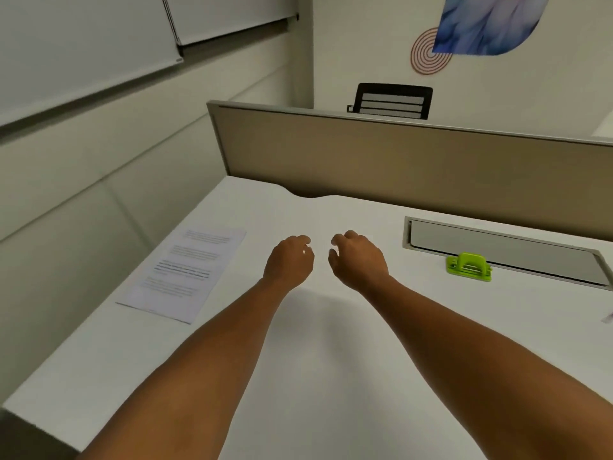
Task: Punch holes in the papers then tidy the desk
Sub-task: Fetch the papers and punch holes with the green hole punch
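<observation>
Left hand: your left hand (292, 260) reaches out over the middle of the white desk (318, 376), back of the hand up, fingers loosely curled and holding nothing.
Right hand: your right hand (358, 260) lies just beside the left, the two apart by a narrow gap, fingers also loosely curled and gripping nothing.
Contact: whether your fingertips touch the desk surface, you cannot tell from this view.
Forearms: both bare forearms stretch from the near edge of the view toward the centre of the desk, converging at the hands.
Papers: the printed papers (182, 273) lie flat on the left part of the desk, near its left edge, well apart from your left hand; the print is too blurred to read, and you cannot tell how many sheets are in the stack.
Hole punch: the green hole punch (468, 267) stands to the right of your right hand, well apart from it, resting at the near rim of the cable tray lid (497, 247).
Cable tray lid: a grey flap set into the desk at the back right.
Divider: a beige partition (398, 157) runs along the far edge of the desk.
Beyond: a black chair back (391, 101) shows above the partition.
</observation>
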